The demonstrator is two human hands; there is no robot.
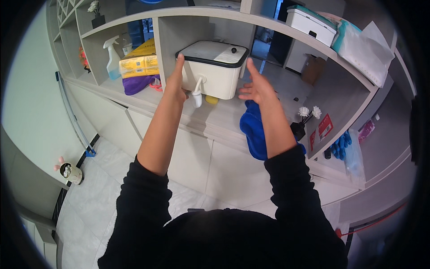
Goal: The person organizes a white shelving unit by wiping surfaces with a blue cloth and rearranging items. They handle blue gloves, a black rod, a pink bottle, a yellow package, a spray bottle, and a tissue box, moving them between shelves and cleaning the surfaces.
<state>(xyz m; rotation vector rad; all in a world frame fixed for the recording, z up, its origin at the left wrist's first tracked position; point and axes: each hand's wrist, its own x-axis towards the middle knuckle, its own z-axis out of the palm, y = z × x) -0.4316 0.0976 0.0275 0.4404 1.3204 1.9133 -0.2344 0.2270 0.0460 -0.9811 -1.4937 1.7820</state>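
A white lidded dispenser box (211, 75) with a black-rimmed lid, a black knob and a white front tap (197, 95) stands on the shelf. My left hand (176, 79) overlaps its front left corner, thumb up. Its fingers are mostly hidden, and contact with the box is unclear. At the right, my right hand (258, 84) is held apart from the box with fingers spread and nothing in them. Below that hand, a blue cloth (253, 131) hangs over the shelf's front edge, partly behind my forearm. Something yellow (211, 99) shows under the box front.
Left of a divider are a spray bottle (112, 59), yellow packs (139, 64) and a purple cloth (136, 84). A black vase with white flowers (298, 129) stands on the right. The upper shelf (201, 12) carries a white box (310, 27) and a plastic pack (361, 50).
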